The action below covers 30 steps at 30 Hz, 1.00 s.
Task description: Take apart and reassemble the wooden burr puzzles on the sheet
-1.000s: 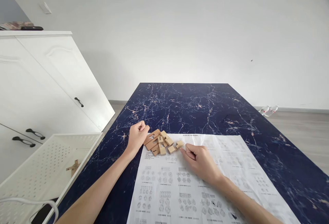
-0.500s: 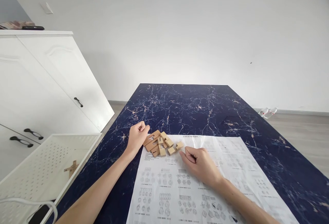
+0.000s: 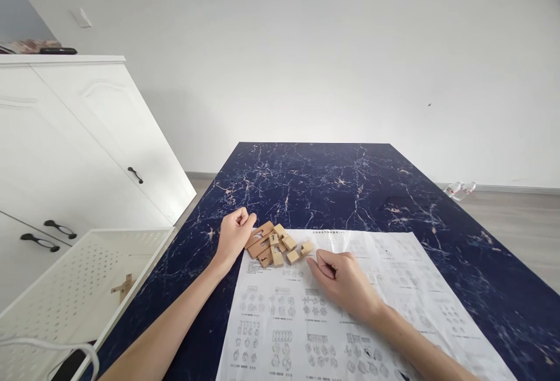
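Several wooden puzzle pieces (image 3: 277,245) lie in a small pile on the top left part of a printed paper sheet (image 3: 280,317). Some are flat and darker brown with cut slots; others are pale notched blocks, one bearing a "3". My left hand (image 3: 236,232) rests in a fist on the table, just left of the pile. Nothing shows in its fingers. My right hand (image 3: 345,282) lies on the sheet to the right of the pile, loosely curled, with nothing visible in it. A small gap separates it from the nearest pale block (image 3: 307,247).
The sheet of line drawings lies on a dark blue marbled table (image 3: 306,182). At the left stand a white cabinet (image 3: 87,136) and a white perforated tray (image 3: 52,287), which holds a cross-shaped wooden piece (image 3: 123,287) and a white cable (image 3: 52,343). Clear bottles (image 3: 459,189) are on the floor at right.
The view has shifted very slightly. Both hands and the wooden pieces keep their places on the table.
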Each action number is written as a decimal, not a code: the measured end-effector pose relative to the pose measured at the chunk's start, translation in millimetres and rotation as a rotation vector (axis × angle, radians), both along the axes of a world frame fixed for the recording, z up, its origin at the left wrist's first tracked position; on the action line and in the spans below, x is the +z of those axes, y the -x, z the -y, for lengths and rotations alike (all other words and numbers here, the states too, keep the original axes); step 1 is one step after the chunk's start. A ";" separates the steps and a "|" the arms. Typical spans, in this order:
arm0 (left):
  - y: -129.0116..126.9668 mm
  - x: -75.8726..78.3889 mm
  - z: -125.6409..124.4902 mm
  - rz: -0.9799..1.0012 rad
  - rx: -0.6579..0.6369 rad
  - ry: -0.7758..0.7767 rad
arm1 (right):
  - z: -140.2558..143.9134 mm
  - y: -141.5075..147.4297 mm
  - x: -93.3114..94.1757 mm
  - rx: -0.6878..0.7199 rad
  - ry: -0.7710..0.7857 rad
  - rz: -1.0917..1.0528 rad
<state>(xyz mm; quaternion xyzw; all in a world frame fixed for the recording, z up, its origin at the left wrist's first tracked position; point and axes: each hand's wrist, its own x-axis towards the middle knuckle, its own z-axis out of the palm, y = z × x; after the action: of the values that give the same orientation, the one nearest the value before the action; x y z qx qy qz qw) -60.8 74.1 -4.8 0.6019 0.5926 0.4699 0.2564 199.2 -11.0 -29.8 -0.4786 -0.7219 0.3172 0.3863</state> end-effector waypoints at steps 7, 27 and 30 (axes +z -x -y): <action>2.3 2.5 10.9 -0.032 -0.018 0.027 | 0.1 0.2 2.7 0.014 -0.006 0.018; 19.0 -3.8 60.8 -0.676 -0.368 -0.167 | 1.2 0.7 -5.9 0.038 -0.071 0.098; 18.1 -7.6 69.9 -0.794 -0.459 -0.134 | 1.7 2.0 -4.5 0.023 -0.077 0.098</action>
<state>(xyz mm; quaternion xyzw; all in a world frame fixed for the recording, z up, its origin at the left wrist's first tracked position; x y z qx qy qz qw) -78.9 4.2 -12.4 0.8660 0.4648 0.1716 0.0676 197.3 -12.7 -34.3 -0.4698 -0.7571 0.2699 0.3652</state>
